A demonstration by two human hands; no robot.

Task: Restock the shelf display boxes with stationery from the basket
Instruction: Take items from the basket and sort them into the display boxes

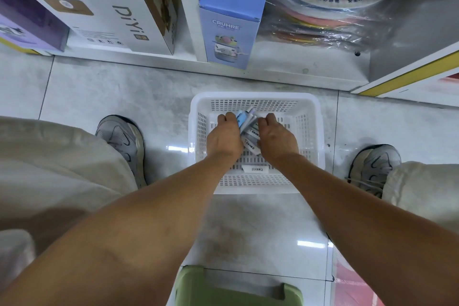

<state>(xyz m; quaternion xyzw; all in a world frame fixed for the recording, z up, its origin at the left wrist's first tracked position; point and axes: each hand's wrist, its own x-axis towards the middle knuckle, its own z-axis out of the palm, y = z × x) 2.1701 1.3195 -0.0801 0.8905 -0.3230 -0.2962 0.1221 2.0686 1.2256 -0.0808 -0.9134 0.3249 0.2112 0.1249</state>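
Two hands are down inside the white basket (pixel 257 100) at the centre of the frame, and I see them gathering a small heap of stationery packs (pixel 249 129) between them. My left hand (pixel 224 138) has its fingers curled against the left side of the heap, touching a light blue pack; my right hand (pixel 277 140) curls its fingers over the right side, with the thumb against a white pack. Both hands grip the bundle together. The packs carry printed labels, too small for me to read. One loose white pack with a barcode (pixel 255 169) lies on the basket floor, lower centre, apart from the heap and just below my wrists.

The basket sits on grey floor tiles (pixel 111 92), just in front of the bottom shelf (pixel 285 74). At top centre stands a blue box (pixel 232 15) printed "CRUHRE" on both its top and its front. In the upper left lies a white box (pixel 111 5) marked "DiYi". At upper right a plastic-wrapped stack of discs (pixel 327 5) shows Chinese characters. Grey sneakers appear at mid left (pixel 124 141) and mid right (pixel 372 166). A green stool (pixel 223 288) is at the bottom centre.
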